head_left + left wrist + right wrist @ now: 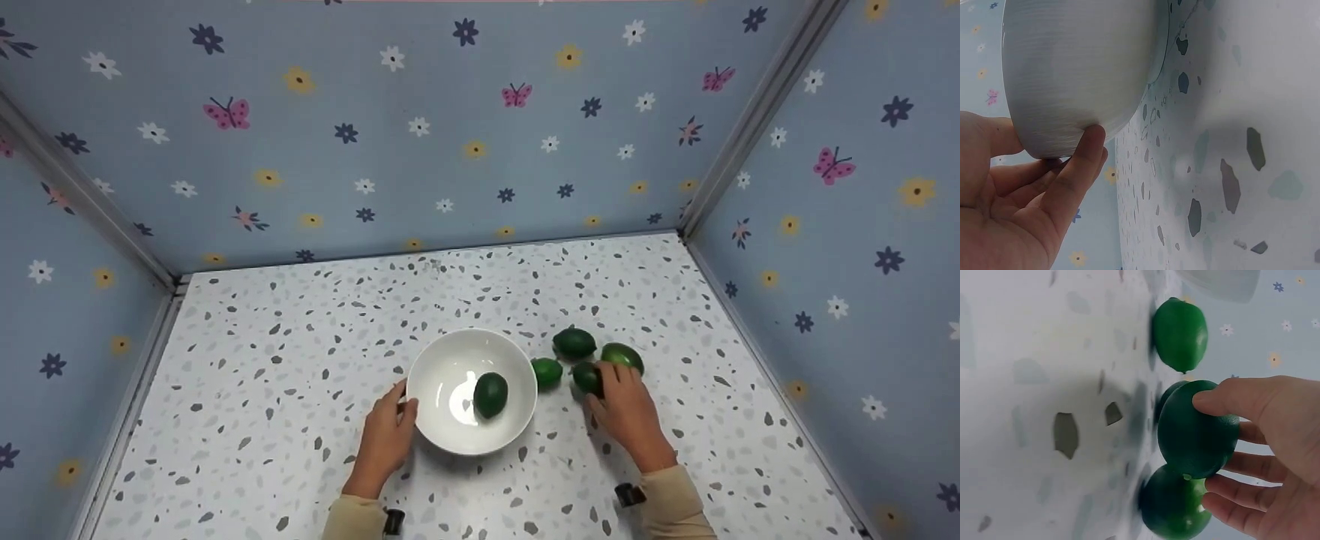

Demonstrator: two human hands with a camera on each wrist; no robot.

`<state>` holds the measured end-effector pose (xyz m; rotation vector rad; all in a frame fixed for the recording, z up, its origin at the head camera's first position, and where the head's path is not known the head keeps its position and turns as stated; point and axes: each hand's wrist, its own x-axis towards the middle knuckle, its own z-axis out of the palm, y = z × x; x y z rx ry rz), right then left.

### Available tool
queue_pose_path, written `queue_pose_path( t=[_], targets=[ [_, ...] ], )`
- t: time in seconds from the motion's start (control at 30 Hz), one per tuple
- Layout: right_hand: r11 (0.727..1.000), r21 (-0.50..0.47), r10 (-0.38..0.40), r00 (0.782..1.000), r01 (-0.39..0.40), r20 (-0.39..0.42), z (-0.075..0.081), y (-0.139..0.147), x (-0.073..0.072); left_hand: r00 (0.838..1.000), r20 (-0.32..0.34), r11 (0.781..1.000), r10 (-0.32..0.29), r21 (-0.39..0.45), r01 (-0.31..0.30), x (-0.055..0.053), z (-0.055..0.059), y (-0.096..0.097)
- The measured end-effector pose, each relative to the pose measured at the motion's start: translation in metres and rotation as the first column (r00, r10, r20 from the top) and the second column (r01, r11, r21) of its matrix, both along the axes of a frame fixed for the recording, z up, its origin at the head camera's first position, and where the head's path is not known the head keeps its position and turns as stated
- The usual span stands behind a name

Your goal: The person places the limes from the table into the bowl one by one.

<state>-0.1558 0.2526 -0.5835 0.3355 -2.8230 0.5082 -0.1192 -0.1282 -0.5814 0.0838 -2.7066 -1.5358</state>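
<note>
A white bowl (pixel 442 431) stands in the middle front of the table, with one dark green lime (pixel 491 395) inside it. My left hand (pixel 388 435) grips the bowl's left side, thumb at the rim and fingers against the outer wall, as the left wrist view shows. To the bowl's right, my right hand (pixel 628 412) holds another dark green lime (pixel 1196 433) between thumb and fingers. Around that lime lie a bright green lime (pixel 1180 334) next to the bowl, a dark one (pixel 574 343) behind and a two-toned green one (pixel 1174 500) at the right.
The speckled white table (pixel 300 337) runs back to a blue wall (pixel 420 165) printed with flowers and butterflies. Similar panels close off the left and right sides, with grey metal strips (pixel 757 112) at the corners.
</note>
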Motion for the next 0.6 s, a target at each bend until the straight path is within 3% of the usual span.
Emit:
queue_pose_path(
  t=[0.23, 0.6],
  targets=[
    [0.996, -0.054, 0.065, 0.992, -0.071, -0.106, 0.021, -0.011, 0.002, 1.0, 0.002, 1.0, -0.004, 0.002, 0.004, 0.0, 0.0, 0.0],
    [0.986, -0.069, 0.143, 0.978, -0.155, -0.153, 0.047, -0.036, -0.004, 1.0, 0.021, 1.0, 0.0, -0.003, 0.0, 0.0, 0.0, 0.0]
  ],
)
